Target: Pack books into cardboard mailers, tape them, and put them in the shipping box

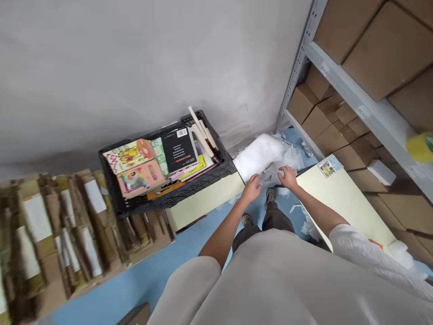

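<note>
In the head view, a clear, crumpled plastic bag (269,174) is stretched between my two hands. My left hand (252,188) has its fingers curled on the bag's left edge. On the other side, my right hand (287,177) pinches the bag's right edge with bent fingers. Just beyond them lies a bulky white sheet or sack (260,155), with more translucent plastic (292,156) heaped to its right. Whatever may be inside the bag cannot be made out.
A black crate (203,179) full of books stands on a pale table (203,198) at left. Flattened cardboard (50,275) is stacked beside it. Another pale table (341,203) at right bears a colourful booklet (329,166). Shelving (368,113) holds brown boxes (320,121).
</note>
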Demonstrator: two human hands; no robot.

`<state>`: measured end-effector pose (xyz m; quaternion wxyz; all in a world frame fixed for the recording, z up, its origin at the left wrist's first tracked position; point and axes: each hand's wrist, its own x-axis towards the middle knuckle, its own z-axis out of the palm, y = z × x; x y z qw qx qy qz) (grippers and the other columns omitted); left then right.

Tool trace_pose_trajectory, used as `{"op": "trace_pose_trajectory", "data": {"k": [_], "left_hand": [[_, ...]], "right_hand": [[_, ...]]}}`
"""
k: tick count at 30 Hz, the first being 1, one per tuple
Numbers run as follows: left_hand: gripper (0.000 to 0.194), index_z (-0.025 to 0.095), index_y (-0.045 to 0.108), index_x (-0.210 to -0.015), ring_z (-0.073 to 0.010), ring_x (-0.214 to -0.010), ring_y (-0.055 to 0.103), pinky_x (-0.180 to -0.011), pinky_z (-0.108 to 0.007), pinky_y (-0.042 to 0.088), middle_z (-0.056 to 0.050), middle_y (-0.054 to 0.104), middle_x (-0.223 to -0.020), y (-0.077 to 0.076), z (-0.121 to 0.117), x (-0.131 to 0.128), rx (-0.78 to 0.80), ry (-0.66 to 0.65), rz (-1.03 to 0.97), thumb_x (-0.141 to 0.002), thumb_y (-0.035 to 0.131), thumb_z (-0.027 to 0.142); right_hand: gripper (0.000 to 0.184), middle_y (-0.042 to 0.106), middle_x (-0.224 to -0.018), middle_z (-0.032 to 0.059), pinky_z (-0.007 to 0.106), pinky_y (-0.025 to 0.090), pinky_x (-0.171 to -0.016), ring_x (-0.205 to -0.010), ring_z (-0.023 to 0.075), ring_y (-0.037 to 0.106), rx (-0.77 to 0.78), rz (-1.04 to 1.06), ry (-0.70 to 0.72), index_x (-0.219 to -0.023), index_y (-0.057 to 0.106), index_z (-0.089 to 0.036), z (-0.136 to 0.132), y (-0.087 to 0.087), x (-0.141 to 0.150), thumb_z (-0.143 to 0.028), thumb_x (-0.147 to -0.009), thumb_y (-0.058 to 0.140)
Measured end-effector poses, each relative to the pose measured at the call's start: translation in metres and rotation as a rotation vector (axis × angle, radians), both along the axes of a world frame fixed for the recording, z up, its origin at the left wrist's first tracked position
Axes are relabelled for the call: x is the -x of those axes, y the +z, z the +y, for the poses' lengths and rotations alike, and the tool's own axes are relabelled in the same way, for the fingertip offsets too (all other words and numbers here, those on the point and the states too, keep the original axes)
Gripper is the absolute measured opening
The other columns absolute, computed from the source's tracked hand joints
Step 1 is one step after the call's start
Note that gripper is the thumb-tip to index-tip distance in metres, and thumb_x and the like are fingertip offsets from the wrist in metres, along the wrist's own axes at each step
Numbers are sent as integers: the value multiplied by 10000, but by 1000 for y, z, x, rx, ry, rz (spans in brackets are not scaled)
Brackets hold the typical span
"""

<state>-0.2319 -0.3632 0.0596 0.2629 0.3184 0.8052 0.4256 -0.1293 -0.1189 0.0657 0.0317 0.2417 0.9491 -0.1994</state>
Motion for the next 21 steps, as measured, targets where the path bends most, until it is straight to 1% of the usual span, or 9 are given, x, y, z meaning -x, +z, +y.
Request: {"op": "trace_pose_trajectory", "data": {"k": [2, 4, 7, 10, 13, 16, 19, 21], "left_hand": [[481, 239, 618, -1464, -278, -1544, 517, -1335, -503, 393, -117, 577, -1587, -23, 25, 14, 21, 56, -50, -986, 570, 203], [478, 248, 619, -1462, -292, -1546, 515, -1328, -515, 405, -119, 576, -1585, -50, 51, 29, 46, 124, -96, -987, 582, 205], [470, 231, 619, -1465, -327, -1557, 501, -1327, -542, 404, -145, 566, -1591, -97, 87, 49, 85, 225, -145, -996, 588, 215], [460, 236, 618, -1469, -332, -1567, 488, -1338, -547, 391, -140, 564, -1596, -144, 114, 66, 105, 296, -183, -1011, 576, 227], [469, 276, 617, -1467, -324, -1556, 497, -1338, -562, 395, -106, 590, -1574, -188, 132, 77, 103, 353, -210, -1004, 582, 216], [470, 265, 619, -1464, -323, -1550, 501, -1336, -558, 402, -113, 589, -1570, -223, 142, 82, 104, 389, -230, -999, 584, 206], [466, 239, 612, -1477, -331, -1561, 486, -1341, -561, 388, -141, 569, -1584, -250, 147, 82, 122, 389, -262, -1012, 587, 226], [463, 230, 609, -1484, -342, -1565, 480, -1345, -579, 372, -155, 566, -1585, -263, 148, 78, 131, 377, -282, -1021, 600, 252]], "right_hand": [[347, 726, -1283, 166, 455, 453, -998, -1190, 356, 596, 32, -37, -9, -1251, 751, -194, 29, -28, 27, -330, -992, 564], [340, 733, -1260, 158, 451, 475, -985, -1175, 349, 607, 55, -77, -26, -1229, 756, -203, 57, -60, 55, -331, -979, 566], [329, 734, -1248, 159, 453, 496, -976, -1159, 346, 616, 91, -136, -32, -1210, 758, -208, 94, -114, 96, -339, -965, 582], [330, 729, -1252, 157, 465, 505, -983, -1161, 350, 621, 138, -199, -5, -1223, 752, -217, 121, -170, 133, -364, -967, 604], [333, 714, -1264, 145, 474, 514, -985, -1161, 344, 632, 159, -298, -28, -1240, 740, -228, 135, -224, 164, -378, -966, 626], [345, 691, -1295, 172, 507, 502, -1011, -1199, 370, 616, 169, -347, -56, -1240, 732, -213, 143, -275, 187, -388, -950, 663], [368, 667, -1299, 225, 568, 479, -1031, -1225, 413, 587, 167, -321, -111, -1232, 716, -191, 147, -319, 199, -427, -955, 659], [380, 653, -1293, 246, 595, 463, -1038, -1242, 429, 568, 155, -327, -168, -1224, 709, -177, 150, -343, 202, -446, -962, 651]]}}
